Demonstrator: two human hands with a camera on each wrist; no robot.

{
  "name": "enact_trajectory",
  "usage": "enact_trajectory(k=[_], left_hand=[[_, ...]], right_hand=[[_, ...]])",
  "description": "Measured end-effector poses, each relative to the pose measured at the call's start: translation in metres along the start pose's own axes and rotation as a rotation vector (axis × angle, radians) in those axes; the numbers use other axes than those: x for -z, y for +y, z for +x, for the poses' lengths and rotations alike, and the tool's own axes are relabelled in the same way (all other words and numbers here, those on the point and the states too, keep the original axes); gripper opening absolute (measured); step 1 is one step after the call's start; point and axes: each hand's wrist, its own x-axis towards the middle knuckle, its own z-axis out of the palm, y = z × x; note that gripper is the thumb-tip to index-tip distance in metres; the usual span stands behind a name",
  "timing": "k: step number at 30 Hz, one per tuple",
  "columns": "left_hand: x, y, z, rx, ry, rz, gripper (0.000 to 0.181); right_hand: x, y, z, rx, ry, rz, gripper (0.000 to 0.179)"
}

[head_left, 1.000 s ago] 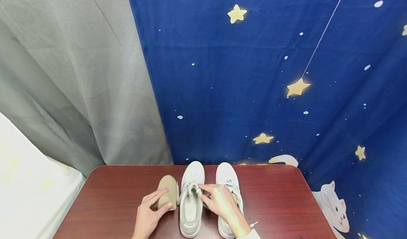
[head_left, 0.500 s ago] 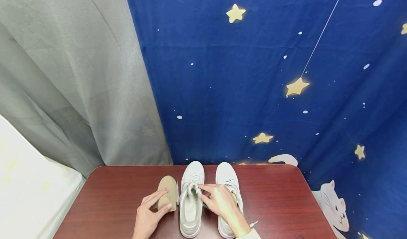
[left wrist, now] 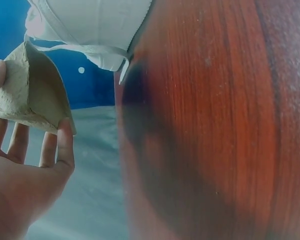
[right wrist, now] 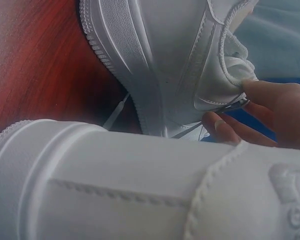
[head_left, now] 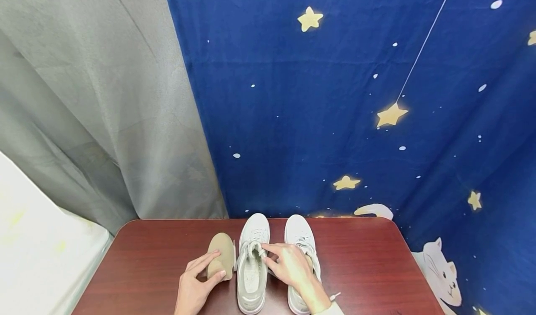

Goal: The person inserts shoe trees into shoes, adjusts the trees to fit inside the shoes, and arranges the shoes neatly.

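Note:
A beige shoe insert of moulded pulp (head_left: 222,251) is held in my left hand (head_left: 193,284), left of the shoes. In the left wrist view its hollow inside (left wrist: 47,90) shows, with the thumb and fingers at its edges. My right hand (head_left: 290,267) reaches across the right white sneaker (head_left: 298,229) to the left white sneaker (head_left: 255,226). There the thumb and fingers pinch the edge of the opening beside the laces, seen closely on the sneaker's collar (right wrist: 217,75) in the right wrist view. Both sneakers stand side by side, toes pointing away.
The dark red wooden table (head_left: 360,264) ends just past the toes, against a blue star-patterned curtain (head_left: 293,119) and a grey curtain (head_left: 167,175). A loose lace tip (head_left: 335,296) lies right of the right sneaker. A pale covered surface (head_left: 37,250) is at far left.

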Motion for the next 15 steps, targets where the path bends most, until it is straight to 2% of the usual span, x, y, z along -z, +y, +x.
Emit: enact_trajectory(k=[5, 10, 12, 15], left_hand=[[0.001, 0.005, -0.001, -0.024, 0.004, -0.018, 0.047], [0.008, 0.030, -0.002, -0.027, 0.001, -0.051, 0.045], [0.007, 0.027, -0.003, -0.026, 0.000, -0.044, 0.045], [0.003, 0.012, -0.003, -0.027, -0.001, -0.037, 0.046]], right_hand=[[-0.001, 0.000, 0.000, -0.006, -0.008, -0.010, 0.033], [-0.001, 0.001, 0.001, -0.013, -0.017, -0.019, 0.033], [-0.002, 0.002, 0.000, -0.020, -0.018, -0.024, 0.033], [-0.003, 0.002, 0.000, -0.015, -0.010, -0.030, 0.033]])
